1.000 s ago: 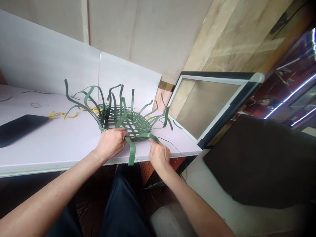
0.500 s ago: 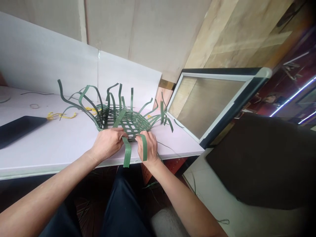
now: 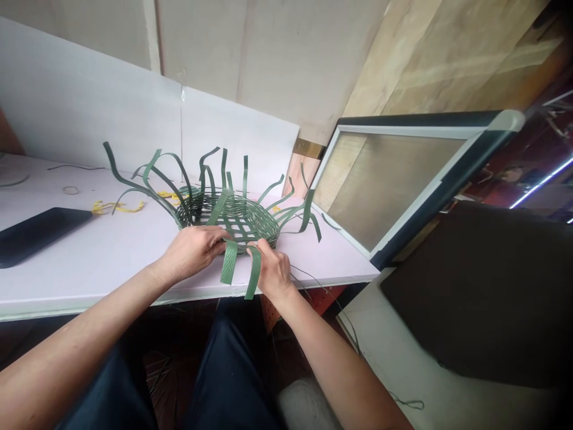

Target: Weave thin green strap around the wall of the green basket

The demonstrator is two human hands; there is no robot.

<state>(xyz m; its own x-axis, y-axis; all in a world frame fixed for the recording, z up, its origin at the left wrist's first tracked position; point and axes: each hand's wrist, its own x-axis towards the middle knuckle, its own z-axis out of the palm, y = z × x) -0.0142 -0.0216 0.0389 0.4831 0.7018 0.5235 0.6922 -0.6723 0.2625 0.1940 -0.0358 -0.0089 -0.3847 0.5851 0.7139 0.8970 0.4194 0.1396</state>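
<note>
Pale boards back a white surface that runs across in front of you, with plywood panels above them. On it, at your 12 o'clock and close to the near edge, sits a half-woven green basket, a shallow round weave with loose green strips curling up and outward all around its rim.

Your left hand rests at the basket's near rim, its grip closed on the top of a flat green strip that hangs down over the surface edge. Your right hand sits just beside it at about 1 o'clock, its grip pinched narrow on a second green strip that also droops toward you. The two strips hang side by side between your hands.

Off at 10 o'clock lies a dark flat tray, and beyond it some yellow scraps near the basket's far left. At 2 o'clock a framed panel leans against the surface's right end. A thin dark wire trails off the edge by your right wrist.
</note>
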